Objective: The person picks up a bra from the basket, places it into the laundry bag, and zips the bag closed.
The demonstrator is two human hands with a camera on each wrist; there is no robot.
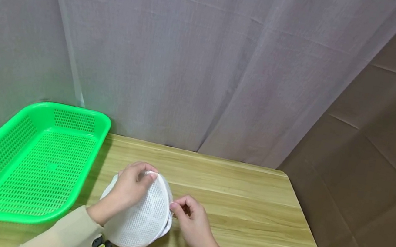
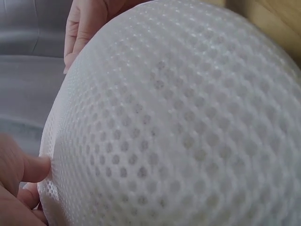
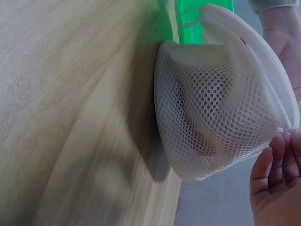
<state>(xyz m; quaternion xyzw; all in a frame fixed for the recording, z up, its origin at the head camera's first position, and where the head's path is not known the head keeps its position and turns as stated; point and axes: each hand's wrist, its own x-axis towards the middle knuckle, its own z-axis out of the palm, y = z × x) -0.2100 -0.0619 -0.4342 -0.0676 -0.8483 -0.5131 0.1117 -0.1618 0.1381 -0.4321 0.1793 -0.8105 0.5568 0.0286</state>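
Observation:
A white mesh laundry bag [image 1: 142, 222] with a round face and a pale rim stands tilted over the table, between both hands. My left hand [image 1: 130, 189] grips its upper edge, thumb on the mesh face. At the right side of the rim, my right hand [image 1: 193, 223] pinches the edge between thumb and fingers; whether a zipper pull is in that pinch is too small to tell. Seen from the right wrist, the bag's honeycomb mesh side [image 3: 211, 108] bulges out below the rim. What lies inside the bag cannot be made out.
A green plastic basket [image 1: 99, 141] with perforated walls stands at the left of the wooden table [image 1: 247, 203]. Grey curtain [image 1: 177, 58] hangs behind the table, and a brown cloth [image 1: 384, 174] hangs along the right side.

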